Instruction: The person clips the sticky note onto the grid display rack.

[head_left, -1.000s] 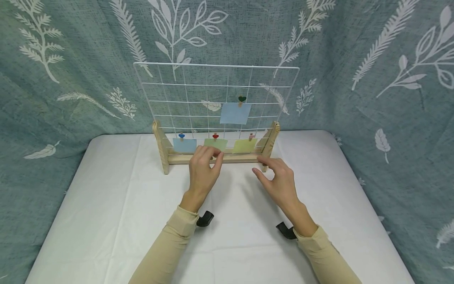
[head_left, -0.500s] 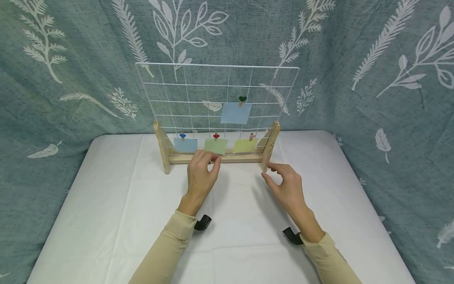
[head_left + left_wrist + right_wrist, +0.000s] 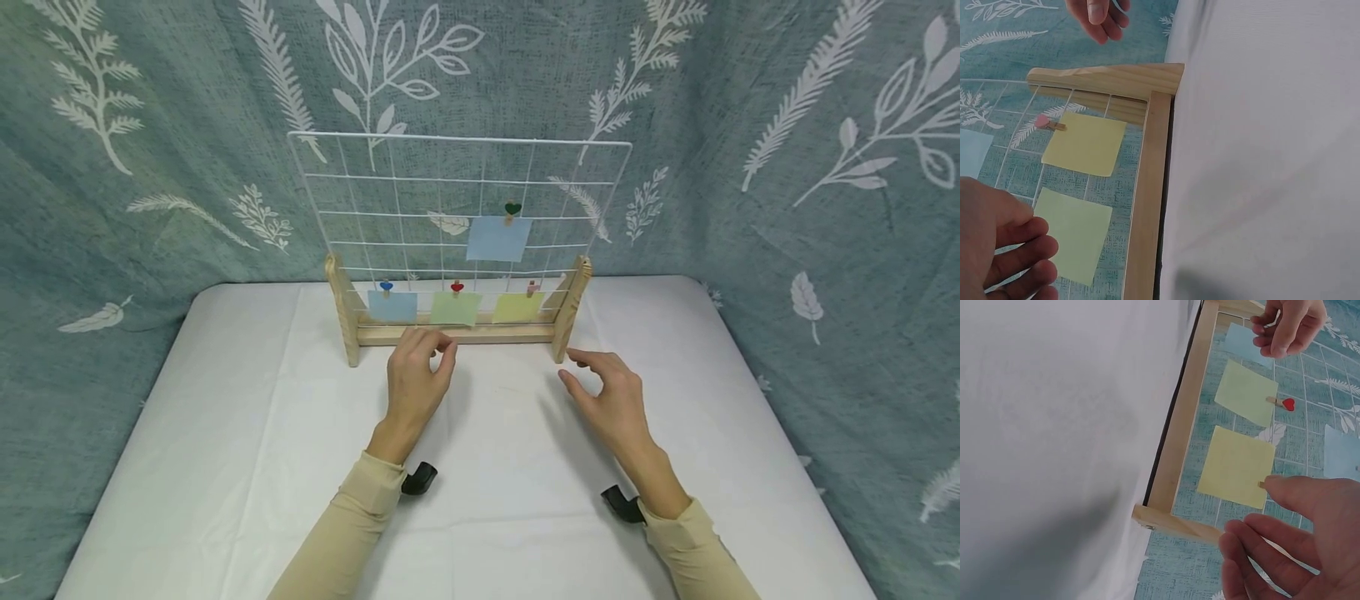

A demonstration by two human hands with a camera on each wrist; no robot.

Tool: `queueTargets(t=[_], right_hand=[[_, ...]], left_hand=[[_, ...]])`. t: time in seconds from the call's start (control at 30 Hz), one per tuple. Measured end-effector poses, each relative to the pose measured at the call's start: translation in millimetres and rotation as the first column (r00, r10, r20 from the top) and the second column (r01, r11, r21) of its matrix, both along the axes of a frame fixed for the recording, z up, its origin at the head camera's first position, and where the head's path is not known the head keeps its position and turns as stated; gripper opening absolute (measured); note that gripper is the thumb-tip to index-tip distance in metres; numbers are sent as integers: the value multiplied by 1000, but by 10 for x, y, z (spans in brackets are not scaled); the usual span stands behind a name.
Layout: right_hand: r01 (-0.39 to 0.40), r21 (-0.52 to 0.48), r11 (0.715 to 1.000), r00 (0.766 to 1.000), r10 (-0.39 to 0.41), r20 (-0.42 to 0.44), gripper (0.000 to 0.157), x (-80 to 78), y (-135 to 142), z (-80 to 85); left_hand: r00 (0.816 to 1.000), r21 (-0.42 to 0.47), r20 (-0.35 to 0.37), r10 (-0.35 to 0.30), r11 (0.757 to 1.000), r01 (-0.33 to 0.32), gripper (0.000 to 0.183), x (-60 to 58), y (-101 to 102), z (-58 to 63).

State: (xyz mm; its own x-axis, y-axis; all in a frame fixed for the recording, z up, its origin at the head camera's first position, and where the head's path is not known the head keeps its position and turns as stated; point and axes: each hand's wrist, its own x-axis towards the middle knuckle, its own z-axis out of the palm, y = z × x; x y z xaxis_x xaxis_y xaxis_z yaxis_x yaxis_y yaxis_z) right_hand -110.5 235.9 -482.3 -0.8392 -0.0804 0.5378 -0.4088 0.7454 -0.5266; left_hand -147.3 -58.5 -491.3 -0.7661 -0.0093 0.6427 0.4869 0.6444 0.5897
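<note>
A white wire grid [image 3: 459,179] stands upright in a wooden base [image 3: 480,335]. Along its low row, small clothespins with heart tops hold a blue note [image 3: 393,307], a green note [image 3: 454,310] and a yellow note [image 3: 517,308]. Higher up hangs another blue note [image 3: 498,239] under a dark green heart clothespin [image 3: 512,210]. My left hand [image 3: 417,379] hovers before the base, loosely curled around nothing. Beside the base's right foot is my right hand [image 3: 611,396], thumb and fingers apart and holding nothing. In the right wrist view a red heart clothespin [image 3: 1285,403] grips the green note.
A white cloth [image 3: 300,467] covers the table, its far edge close behind the stand. Green leaf-patterned fabric [image 3: 480,67] hangs behind and at both sides. Black wrist mounts [image 3: 420,478] stick out at both cuffs.
My left hand has drawn back from the green note, toward me and slightly left. The right hand has shifted right and a little back. The notes hang where they were.
</note>
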Motion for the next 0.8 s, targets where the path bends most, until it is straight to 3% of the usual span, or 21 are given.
queueTargets(t=[0.43,0.8], right_hand=[[6,13,1000,1000,-6,9,32,41,33,-21],[27,24,999,1000,-27,-5,32,81,122,-61]], left_hand=[[999,-23,44,16,1000,-15,5,95,-143,-104],[999,-41,15,46,998,-45,8,142,-354,-212]])
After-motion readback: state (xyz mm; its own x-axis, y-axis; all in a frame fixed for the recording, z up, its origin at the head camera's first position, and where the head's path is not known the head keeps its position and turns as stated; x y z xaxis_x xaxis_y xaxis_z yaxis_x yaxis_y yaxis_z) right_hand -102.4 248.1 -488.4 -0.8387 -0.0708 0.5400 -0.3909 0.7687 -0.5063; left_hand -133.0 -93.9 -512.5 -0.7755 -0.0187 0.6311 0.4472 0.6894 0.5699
